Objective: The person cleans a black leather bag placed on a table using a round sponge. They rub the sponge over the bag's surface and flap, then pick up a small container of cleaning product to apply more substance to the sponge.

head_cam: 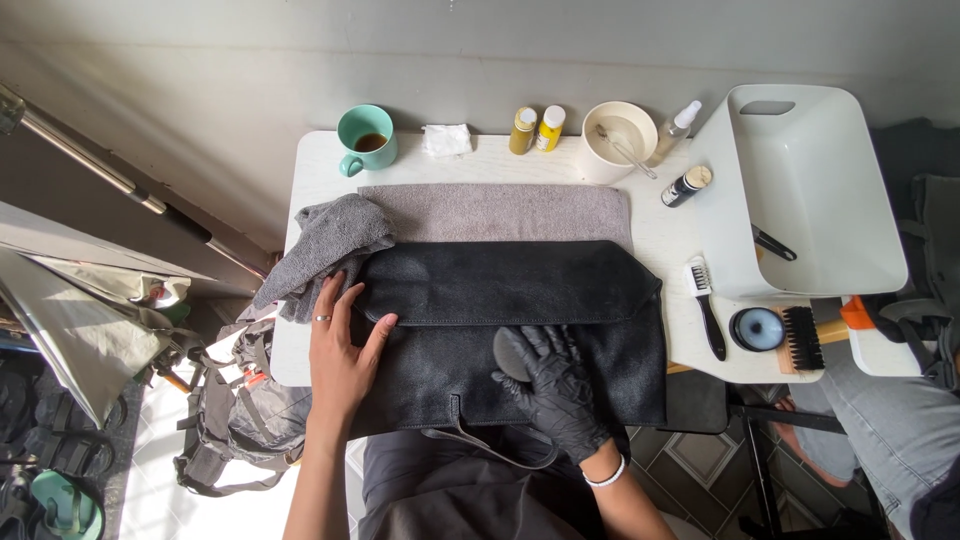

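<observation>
**Hands working over a black suede bag**

A black suede bag (510,330) lies flat on a grey towel (497,211) on a small white table (668,240). The bare left hand (340,355) presses flat on it, fingers spread wide. The black-gloved right hand (556,385) grips a small dark round pad (513,353) against the front panel. No treated patch is visible, so progress is unclear. Brushes (706,305) lie alongside, unused.

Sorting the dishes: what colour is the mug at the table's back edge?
Mint green mug, seen in the head view.
</observation>
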